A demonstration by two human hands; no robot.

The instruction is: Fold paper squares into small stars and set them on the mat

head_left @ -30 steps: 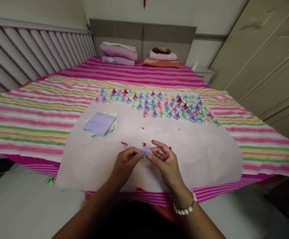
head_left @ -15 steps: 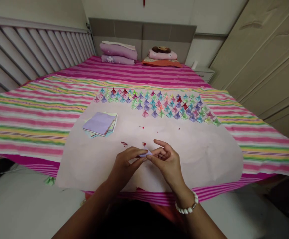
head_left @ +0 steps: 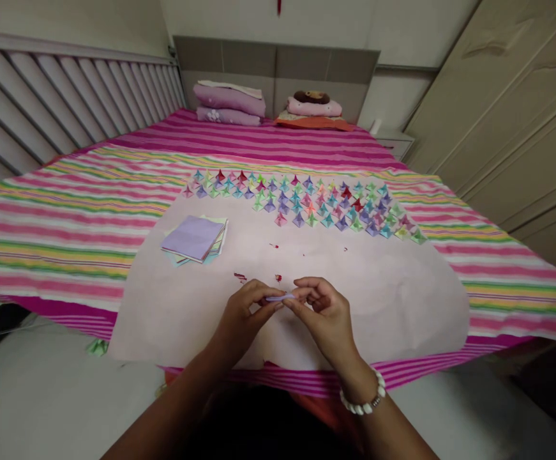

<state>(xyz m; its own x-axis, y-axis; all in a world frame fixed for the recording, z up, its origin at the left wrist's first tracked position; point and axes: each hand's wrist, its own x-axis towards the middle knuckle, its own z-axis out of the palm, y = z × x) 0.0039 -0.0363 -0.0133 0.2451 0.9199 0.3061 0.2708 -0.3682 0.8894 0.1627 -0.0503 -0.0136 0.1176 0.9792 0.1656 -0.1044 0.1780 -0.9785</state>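
Observation:
A small folded piece of purple paper (head_left: 278, 298) is pinched between both hands above a pale sheet (head_left: 392, 313). My left hand (head_left: 245, 316) grips its left side between thumb and fingers. On the right side, my right hand (head_left: 328, 316) pinches it, with a white bracelet on that wrist. The paper shows nearly edge-on, so its exact folds are hard to see. Beyond the hands lie small red paper scraps (head_left: 278, 278). Rows of small folded-paper pieces (head_left: 298, 219) in many colours stand at the sheet's far edge.
A stack of square papers (head_left: 194, 237), purple on top, lies on the sheet's left. Beneath the sheet is a striped bed cover (head_left: 512, 275). Folded bedding (head_left: 230, 105) and a pillow stack (head_left: 313, 105) sit by the headboard (head_left: 323, 67). A slatted rail (head_left: 86, 96) runs along the left.
The purple paper has turned from a raised peak to a flatter, thin edge. My right index finger has lowered slightly toward the paper; both hands still pinch it.

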